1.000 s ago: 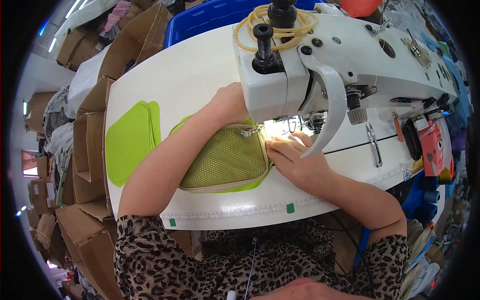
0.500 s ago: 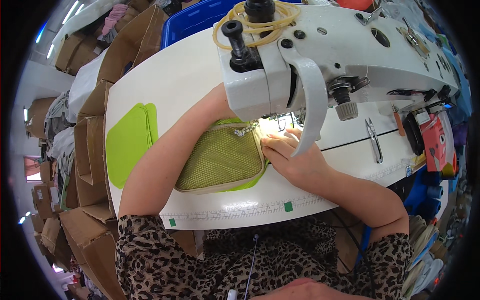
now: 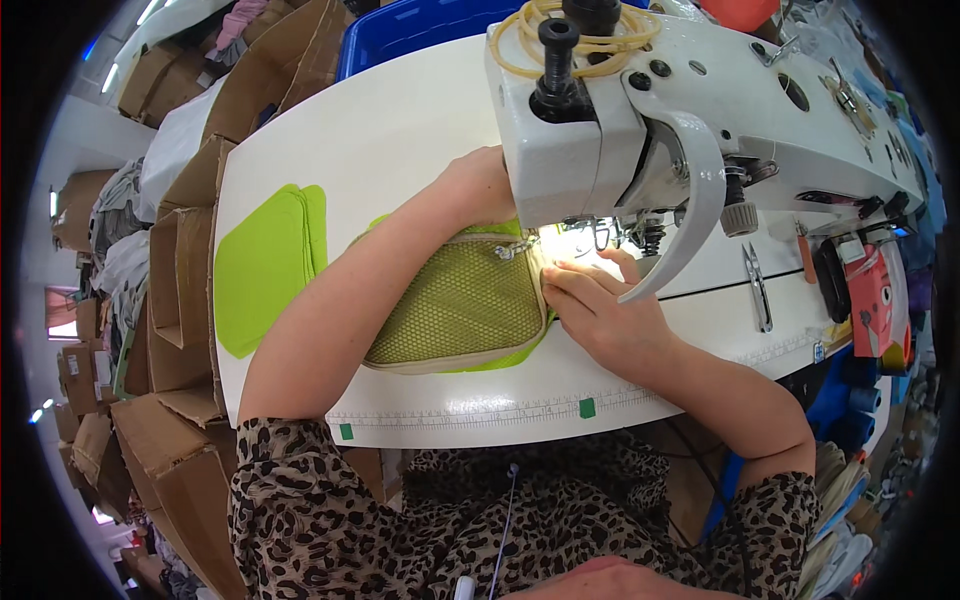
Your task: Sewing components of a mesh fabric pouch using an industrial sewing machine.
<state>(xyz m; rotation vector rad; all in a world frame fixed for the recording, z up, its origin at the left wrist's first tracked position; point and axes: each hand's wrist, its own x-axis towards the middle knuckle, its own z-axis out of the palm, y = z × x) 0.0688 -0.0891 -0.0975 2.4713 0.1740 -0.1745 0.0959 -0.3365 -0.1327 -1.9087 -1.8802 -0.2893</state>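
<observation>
An olive-green mesh pouch (image 3: 465,305) with a beige border lies flat under the head of a white sewing machine (image 3: 555,170). Bright green fabric shows beneath its edges, and a silvery zipper pull (image 3: 515,248) sits at its upper right corner. My right hand (image 3: 612,315) grips the pouch's right edge with bent fingers, close beside the lit presser foot (image 3: 603,232). Across the pouch's upper left side reaches my left arm; the left hand (image 3: 482,185) goes behind the machine head, which hides its fingers.
Bright green fabric pieces (image 3: 262,275) lie stacked at the table's left. Thread snips (image 3: 758,288) rest to the right, near a red case (image 3: 868,295). A ruler strip (image 3: 460,412) runs along the front edge. Cardboard boxes (image 3: 180,480) stand at left, and a blue bin (image 3: 400,35) behind.
The view has shifted slightly, so the machine head appears farther right. Both hands stay at the pouch, which looks little moved on the table.
</observation>
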